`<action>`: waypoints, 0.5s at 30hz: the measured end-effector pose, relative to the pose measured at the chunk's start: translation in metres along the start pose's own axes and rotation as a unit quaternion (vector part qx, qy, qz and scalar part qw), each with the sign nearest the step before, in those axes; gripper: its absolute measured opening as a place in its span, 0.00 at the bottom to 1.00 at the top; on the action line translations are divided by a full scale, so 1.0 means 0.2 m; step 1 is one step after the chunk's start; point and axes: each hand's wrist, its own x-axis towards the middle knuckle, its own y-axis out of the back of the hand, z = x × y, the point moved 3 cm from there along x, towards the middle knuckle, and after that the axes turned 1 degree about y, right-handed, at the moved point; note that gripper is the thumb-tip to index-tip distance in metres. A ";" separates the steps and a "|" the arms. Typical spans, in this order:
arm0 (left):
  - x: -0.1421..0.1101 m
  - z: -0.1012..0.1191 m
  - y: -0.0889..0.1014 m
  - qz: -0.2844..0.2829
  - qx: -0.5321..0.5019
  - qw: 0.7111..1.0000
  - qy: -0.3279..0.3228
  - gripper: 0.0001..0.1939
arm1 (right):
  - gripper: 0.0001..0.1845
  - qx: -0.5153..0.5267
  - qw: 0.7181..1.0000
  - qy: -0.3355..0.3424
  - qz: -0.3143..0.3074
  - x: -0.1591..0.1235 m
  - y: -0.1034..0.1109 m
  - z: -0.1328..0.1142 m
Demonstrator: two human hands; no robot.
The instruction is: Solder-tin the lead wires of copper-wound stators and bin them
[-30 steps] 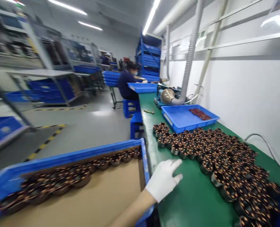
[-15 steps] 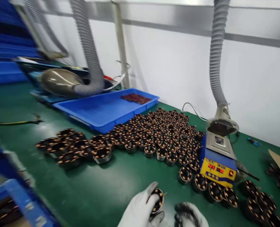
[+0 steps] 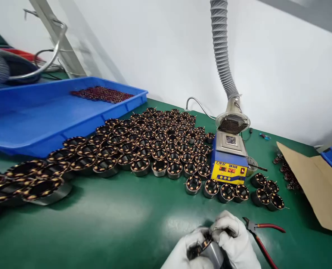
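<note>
My left hand (image 3: 186,250), in a white glove with darkened fingertips, is closed around a motor stator (image 3: 214,254), a metal ring with copper windings inside. The stator is tilted, its smooth outer wall turned towards me. My right hand (image 3: 235,237), gloved too, has its fingers pinched together at the stator's upper edge; whether they grip a wire or the rim is hidden. To the right of that hand lie red-handled cutting pliers (image 3: 257,229). Several more stators (image 3: 140,167) stand close together on the green table (image 3: 106,216) beyond my hands.
A blue and yellow solder pot unit (image 3: 229,170) with a lit display stands behind the front stators, under a fume hose (image 3: 223,45). The large blue tray (image 3: 78,127) at left holds small dark red parts (image 3: 101,94). At right is a cardboard flap (image 3: 308,186).
The view has swung right and closer, bringing the pliers into sight. My right hand, apart from the stator before, has come to its edge; my left still holds it, now tilted.
</note>
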 end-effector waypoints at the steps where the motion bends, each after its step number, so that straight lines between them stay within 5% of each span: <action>1: -0.01 -0.02 0.01 -0.003 -0.021 1.000 0.011 0.18 | 0.07 0.056 0.998 -0.013 0.027 0.01 0.01 -0.02; 5: -0.05 -0.01 0.05 0.020 -0.058 0.998 0.021 0.19 | 0.09 0.262 0.945 -0.108 0.162 0.04 0.05 -0.02; 8: -0.06 0.11 0.09 0.046 0.036 0.998 -0.027 0.11 | 0.18 0.259 0.943 -0.208 0.000 0.01 -0.06 0.07; 10: -0.05 0.16 0.11 0.071 0.150 0.984 -0.060 0.05 | 0.28 0.301 0.903 -0.272 -0.138 -0.05 -0.17 0.15; 12: -0.05 0.17 0.13 0.121 0.238 0.959 -0.091 0.09 | 0.28 0.360 0.861 -0.320 -0.162 -0.09 -0.24 0.21; 15: -0.06 0.15 0.14 0.133 0.311 0.929 -0.151 0.34 | 0.22 0.426 0.823 -0.362 -0.096 -0.12 -0.26 0.25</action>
